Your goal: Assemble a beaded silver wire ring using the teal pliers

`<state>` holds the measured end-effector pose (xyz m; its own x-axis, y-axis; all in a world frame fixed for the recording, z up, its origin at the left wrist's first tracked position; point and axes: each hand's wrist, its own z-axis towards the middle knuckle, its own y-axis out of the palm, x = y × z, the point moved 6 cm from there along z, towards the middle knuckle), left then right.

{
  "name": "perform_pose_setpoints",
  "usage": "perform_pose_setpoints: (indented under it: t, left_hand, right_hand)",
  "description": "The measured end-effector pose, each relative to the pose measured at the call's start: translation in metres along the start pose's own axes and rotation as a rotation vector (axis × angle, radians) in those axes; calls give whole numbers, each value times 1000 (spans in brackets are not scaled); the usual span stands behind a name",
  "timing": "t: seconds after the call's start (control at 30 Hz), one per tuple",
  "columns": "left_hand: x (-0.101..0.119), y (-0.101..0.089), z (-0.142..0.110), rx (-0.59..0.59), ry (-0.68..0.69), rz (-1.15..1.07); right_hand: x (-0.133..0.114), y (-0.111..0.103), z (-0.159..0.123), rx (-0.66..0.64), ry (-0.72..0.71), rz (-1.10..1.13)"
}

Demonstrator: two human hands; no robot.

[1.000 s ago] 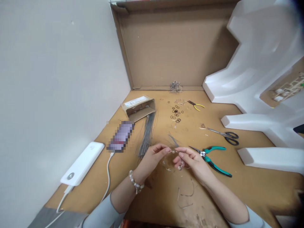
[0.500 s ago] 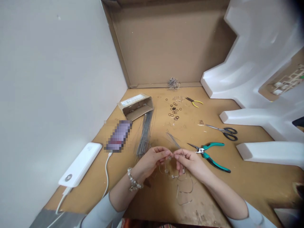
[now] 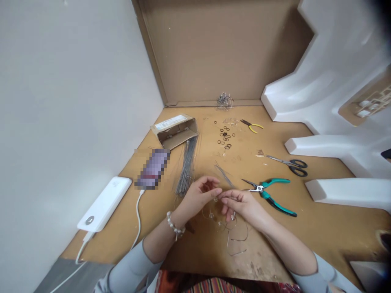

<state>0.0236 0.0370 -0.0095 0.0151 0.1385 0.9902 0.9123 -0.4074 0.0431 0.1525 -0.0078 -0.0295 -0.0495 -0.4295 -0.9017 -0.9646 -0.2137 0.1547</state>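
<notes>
My right hand (image 3: 241, 205) is closed in a pinch on a thin wire strung with clear beads (image 3: 211, 215). The strand hangs in a loose loop below my fingers, and part of it is hidden by them. My left hand (image 3: 201, 197), with a beaded bracelet at the wrist, is right beside it. Its thumb points at my right fingertips, and its index finger is lifted away from the thumb. Loose bent wires (image 3: 238, 240) are on the table under my right hand. Just beyond both hands lie a few straight wires (image 3: 224, 175).
A bundle of grey wires (image 3: 185, 171) comes out of an open cardboard box (image 3: 180, 140). Teal-handled pliers (image 3: 275, 197), scissors (image 3: 290, 162) and yellow-handled pliers (image 3: 252, 125) lie right. Dark rings (image 3: 226, 138) are scattered behind. A phone (image 3: 152, 169) and white power bank (image 3: 105, 203) lie left.
My left index finger has lifted off the thumb, where the two were pinched together before. My right hand has shifted slightly left. The camera view has tilted a little.
</notes>
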Motion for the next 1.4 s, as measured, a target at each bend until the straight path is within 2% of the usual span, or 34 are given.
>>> perform_pose_setpoints:
  t: [0.17, 0.27, 0.37, 0.67, 0.8, 0.9, 1.03, 1.2, 1.3, 1.4]
  left_hand:
    - [16, 15, -8, -114, 303, 372]
    - [18, 17, -9, -114, 386, 515]
    - [17, 15, -9, -83, 401, 582]
    - [18, 10, -7, -40, 384, 535]
    - [8, 0, -1, 35, 232, 293]
    - [0, -9, 2, 135, 93, 91]
    - [-1, -12, 3, 201, 71, -8]
    - [-2, -12, 2, 201, 98, 5]
    - [-4, -13, 2, 192, 93, 24]
    - [-6, -10, 3, 130, 39, 68]
  right_hand:
    - [0, 6, -1, -64, -10, -6]
    - [-1, 8, -1, -106, -43, 0]
    - [-1, 9, -1, -117, -81, 26]
    - [-1, 5, 1, -98, -80, -22]
    - [-3, -8, 2, -18, -70, 99]
    - [-6, -13, 3, 30, -131, 127]
    - [-2, -11, 4, 131, -229, -6]
    - [-2, -14, 0, 292, -345, -210]
    - [-10, -17, -2, 257, -365, -116]
    - [-13, -19, -2, 202, -291, -4]
